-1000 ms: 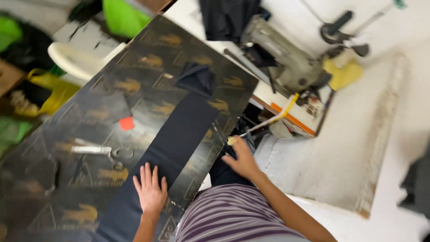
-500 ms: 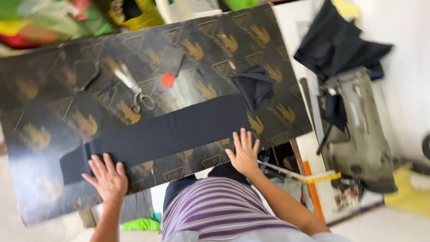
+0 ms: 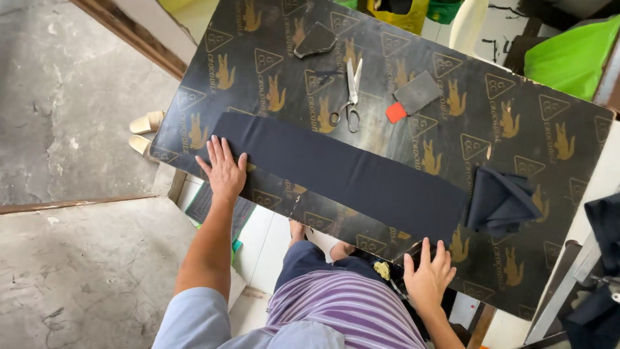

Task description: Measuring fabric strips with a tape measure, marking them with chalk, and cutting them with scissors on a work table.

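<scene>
i stand over a rough grey concrete floor (image 3: 77, 129), at a big black table covered in glossy sheeting printed with gold animals and triangles (image 3: 258, 45), and my view of it has swung round in the last second, so the sewing machine i could see beside the table earlier is out of sight and the table's long side now faces me. the long strip of dark navy woven cloth (image 3: 349, 171) lies flat and slanting across the near half, matte and soft against the shiny sheeting, and it looks smoother and straighter than half a second ago, so i judge the flattening is about finished. my left hand (image 3: 223, 169) lies open, palm down, fingers spread on the strip's left end, shifted further onto the cloth than before. my right hand (image 3: 427, 278) is also open and flat, holding nothing, pressing the table edge just below the strip's right end. a crumpled folded piece of the same navy cloth (image 3: 500, 201) sits just right of the strip. steel scissors with dark handles (image 3: 349, 97) lie beyond the strip, near a small grey square cloth patch (image 3: 418, 92) with a little red tailor's chalk piece (image 3: 396, 112) touching its corner.
</scene>
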